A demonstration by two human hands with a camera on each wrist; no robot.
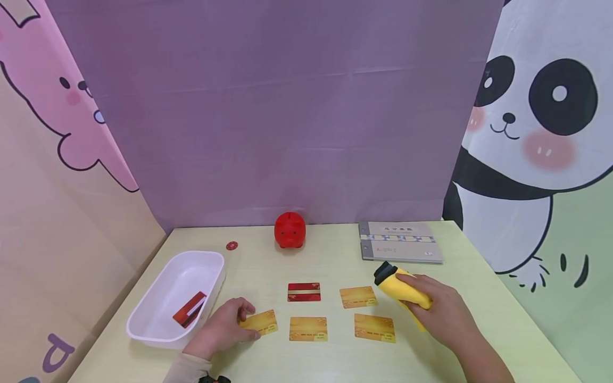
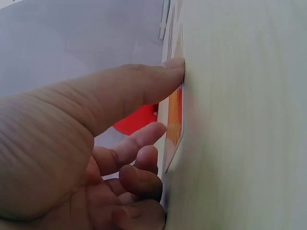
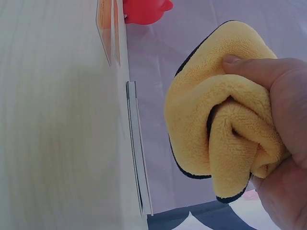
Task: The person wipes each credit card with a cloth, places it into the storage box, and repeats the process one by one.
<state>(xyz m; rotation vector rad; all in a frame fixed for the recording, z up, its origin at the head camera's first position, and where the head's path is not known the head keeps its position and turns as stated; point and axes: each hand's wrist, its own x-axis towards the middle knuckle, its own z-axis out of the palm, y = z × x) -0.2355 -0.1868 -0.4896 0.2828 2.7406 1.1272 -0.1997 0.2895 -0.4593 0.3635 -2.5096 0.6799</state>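
My left hand is low over the table beside the white bin, its thumb and fingers at opposite edges of a gold card. In the left wrist view the thumb presses on that card, which looks flat or nearly flat on the table. My right hand grips a folded yellow cloth with dark edging, held up above the table. The right wrist view shows the bunched cloth between thumb and fingers. Nearby lie more gold cards and a red card.
A white bin at the left holds a dark red card. Toward the back are a small red disc, a red piggy bank and a grey notebook. A purple cloth backdrop hangs behind the table.
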